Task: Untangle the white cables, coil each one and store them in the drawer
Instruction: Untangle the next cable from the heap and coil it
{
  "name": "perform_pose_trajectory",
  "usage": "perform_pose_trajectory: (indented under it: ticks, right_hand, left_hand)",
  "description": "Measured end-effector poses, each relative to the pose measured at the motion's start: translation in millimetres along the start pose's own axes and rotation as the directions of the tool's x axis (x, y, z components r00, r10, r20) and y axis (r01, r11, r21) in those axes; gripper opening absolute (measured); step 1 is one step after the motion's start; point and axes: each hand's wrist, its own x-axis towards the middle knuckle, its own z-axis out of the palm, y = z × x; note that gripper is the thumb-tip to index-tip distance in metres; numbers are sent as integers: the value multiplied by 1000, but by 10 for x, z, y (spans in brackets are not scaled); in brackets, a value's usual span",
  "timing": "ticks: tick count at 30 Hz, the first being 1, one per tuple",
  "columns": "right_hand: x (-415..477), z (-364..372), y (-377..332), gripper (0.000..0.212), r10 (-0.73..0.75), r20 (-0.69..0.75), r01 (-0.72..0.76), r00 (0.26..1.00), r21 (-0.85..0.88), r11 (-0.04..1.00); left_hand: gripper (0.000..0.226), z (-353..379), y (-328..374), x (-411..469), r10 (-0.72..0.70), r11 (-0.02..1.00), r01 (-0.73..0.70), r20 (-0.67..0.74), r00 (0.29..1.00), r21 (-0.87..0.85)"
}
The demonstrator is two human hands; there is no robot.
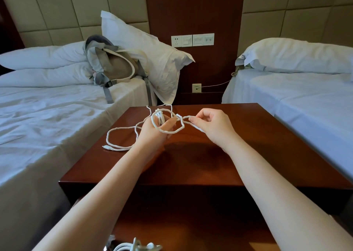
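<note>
— Where is the cable [168,131]?

— Over the far half of the nightstand [191,166], lifted clear of the wood. Several turns run round the left hand [158,129], which serves as the spool. Its thumb seems to press the turns so they cannot slip off.

— And the other hand?

— The right hand [212,126] is just to the right, above the same far part of the nightstand. It pinches the free stretch between thumb and forefinger, with the other fingers curled in. That looks meant to keep the line taut and feed it round evenly.

— Is anything left loose?

— Yes. A long tail [114,136] lies in a slack loop on the nightstand's left side and ends in a plug [107,147] near the left edge. Thin strands also trail off the far edge. So the coiling looks only partly done.

— And where does it go after?

— Below the nightstand's near edge there seems to be an open drawer [191,237]. White coils [122,248] show at the bottom of the view, probably cables put away there.

— Beyond that?

— A backpack [112,65] sits on the bed [47,117] left of the nightstand.
</note>
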Motion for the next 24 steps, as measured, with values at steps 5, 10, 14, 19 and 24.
perform_pose_trajectory:
  ticks: [5, 10, 14, 19, 24]
  right_hand:
    - [1, -43, 22, 34, 59, -101, -65, 993, -55, 996]
    - [-2, -56, 21, 38, 111, -107, -116, 988, -48, 992]
    - [-45, -45, -6, 38, -24, -89, 11, 996, -138, 990]
    - [-105, 62, -41, 31, -398, -116, 333, 910, -370, 868]
    - [-71, 2, -108, 18, -78, -41, 85, 996, 226, 970]
  left_hand:
    - [19, -8, -24, -36, -20, 982, -8, 144, 989, 191]
    - [31, -41, 62, -60, 23, 989, -49, 183, 983, 139]
    - [38, -1, 142, 35, 29, 993, -26, -20, 999, 116]
    - [33, -68, 155, 295, -76, 977, 146, -385, 920, 156]
    - [39, -52, 64, 308, 0, 843, 158, -294, 956, 514]
